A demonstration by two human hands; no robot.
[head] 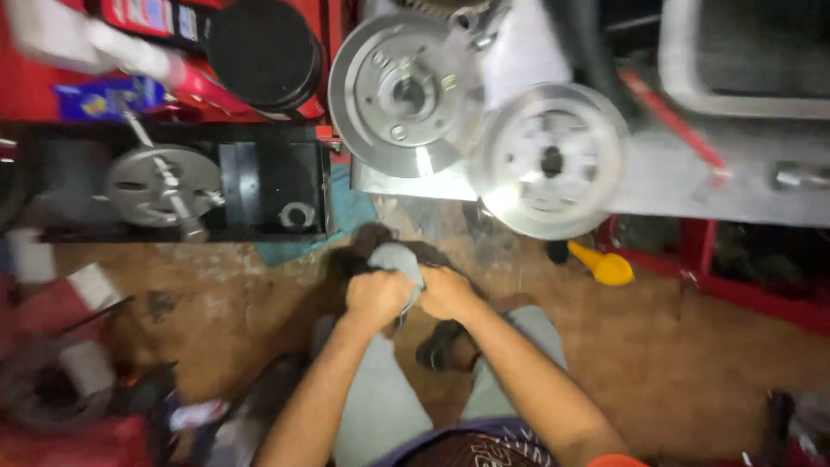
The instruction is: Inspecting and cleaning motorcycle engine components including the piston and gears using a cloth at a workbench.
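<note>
Centrally: left hand [376, 298] and right hand [445, 292] side by side, each grip clamped on grey rag [399, 259], above dirt floor [674, 346]. Step judged: wiping or wringing. Two metal discs [406, 91] on desk [674, 186] ahead; yellow funnel [605, 266] below.

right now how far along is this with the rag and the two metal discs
Done: two shiny metal discs sit out on the grey bench, bare. In hand: both hands, left and right, grip a grey rag bunched over something dark that I can't identify. Left: can't tell; the dull disc in the black tray lies untouched.
</note>
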